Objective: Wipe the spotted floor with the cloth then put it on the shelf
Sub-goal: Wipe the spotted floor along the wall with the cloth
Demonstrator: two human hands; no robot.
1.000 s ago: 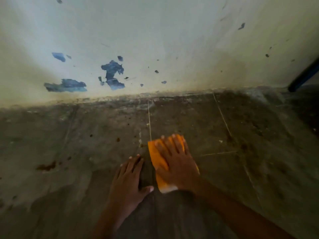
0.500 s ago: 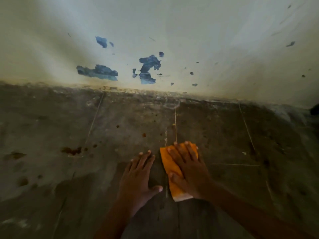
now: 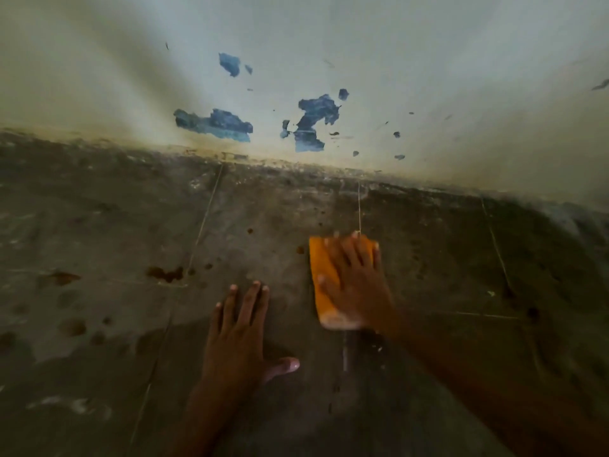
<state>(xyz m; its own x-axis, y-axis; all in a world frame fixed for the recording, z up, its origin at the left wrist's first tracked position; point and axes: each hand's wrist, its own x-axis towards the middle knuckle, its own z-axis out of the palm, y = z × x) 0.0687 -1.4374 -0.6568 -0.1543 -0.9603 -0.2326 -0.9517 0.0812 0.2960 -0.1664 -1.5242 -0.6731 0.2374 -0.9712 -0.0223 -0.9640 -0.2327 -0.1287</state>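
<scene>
Two hands on a tiled floor [image 3: 428, 258], seen from my head cam.

**Materials.** The cloth [image 3: 324, 268] is orange, rectangular and looks folded into a flat pad. Its near end is paler, whitish and blurred. It lies flat on the floor, centre-right, a little short of the wall base, w/ its left long edge uncovered. The floor is dark grey-brown tile, matt & grimy, w/ thin pale joint lines [image 3: 359, 206] running near-to-far. One of them meets the cloth's far edge.
- A ragged dark brown blotch [image 3: 164, 273] sits far-left of my L hand.
- A flatter smear [image 3: 61, 278] lies further left.
- A small round dot [image 3: 300, 249] is just left of the cloth's far corner.
- Paler round marks [image 3: 72, 326] show at near left.

The wall [image 3: 428, 77] is pale cream & smooth, w/ paint chipped off in irregular blue patches [image 3: 313, 122]. The strip where wall meets floor is dirty & crusted.

**Hands.** My R hand [image 3: 356, 285] is palm down on the cloth, pressing it to the floor. Its fingers are straight, slightly spread, tips at the far edge, pointing to the wall. The thumb lies out to the left on the cloth, & the forearm enters from near right. My L hand [image 3: 235, 338] is flat on bare floor, left of & nearer than the cloth, apart from it. Its fingers are straight & close together, thumb splayed right. It holds nothing.
</scene>
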